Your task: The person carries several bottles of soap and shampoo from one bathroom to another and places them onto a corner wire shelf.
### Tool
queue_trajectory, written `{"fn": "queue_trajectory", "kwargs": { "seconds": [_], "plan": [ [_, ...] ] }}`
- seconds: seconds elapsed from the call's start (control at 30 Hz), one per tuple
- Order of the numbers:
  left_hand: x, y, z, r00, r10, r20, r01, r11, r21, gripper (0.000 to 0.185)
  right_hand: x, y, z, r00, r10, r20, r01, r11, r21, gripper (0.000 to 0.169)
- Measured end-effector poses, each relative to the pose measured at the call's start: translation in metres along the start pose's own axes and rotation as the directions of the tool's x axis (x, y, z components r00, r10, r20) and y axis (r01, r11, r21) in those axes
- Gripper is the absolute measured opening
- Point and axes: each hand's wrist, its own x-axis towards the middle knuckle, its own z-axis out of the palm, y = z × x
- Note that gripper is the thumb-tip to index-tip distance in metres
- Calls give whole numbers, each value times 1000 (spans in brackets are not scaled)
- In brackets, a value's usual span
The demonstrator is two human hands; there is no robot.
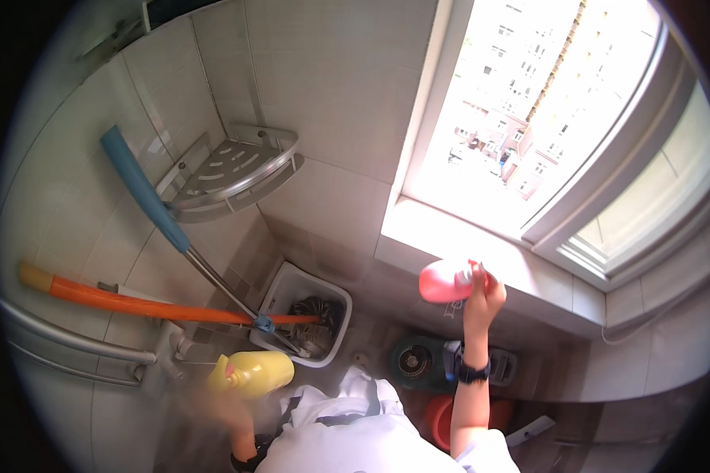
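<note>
My left hand (228, 408), blurred, is shut on a yellow plastic bottle (263, 372) at the lower left. The bottle lies nearly on its side in the air, its neck end towards my fingers. On the other side, my right hand (484, 301) grips a pink plastic bottle (441, 282) by its white and red top. This bottle is tilted too, its base pointing left, in front of the tiled window sill (479, 242). Whether it rests on anything is hard to tell. Dark bands circle both wrists.
A pale bucket (346, 319) holds mop heads. A blue-gripped mop pole (148, 195) and an orange pole (130, 301) lean from it. Above is a metal corner shelf (231, 177). A green spin-mop bucket (402, 366), a red basin (441, 420), wall pipe (83, 337) and open window (509, 118) surround me.
</note>
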Motion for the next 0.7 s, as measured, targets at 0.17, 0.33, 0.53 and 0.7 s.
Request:
{"fn": "queue_trajectory", "kwargs": {
  "seconds": [0.17,0.33,0.53,0.7],
  "plan": [
    [-16,2,1,988,-36,-148,34,999,-16,18,77,48,64,985,-104,139,112,992,-51,19],
    [-43,15,-8,990,-71,-125,97,970,223,17,86,75,70,979,-98,180,115,990,-86,18],
    [-58,-38,-6,953,-251,-170,286,931,227,18,87,72,49,941,-253,224,319,882,-348,29],
    [-80,-60,-5,991,-80,-108,116,910,398,11,35,65,22,943,-211,-257,129,945,-301,24]
  ]
}}
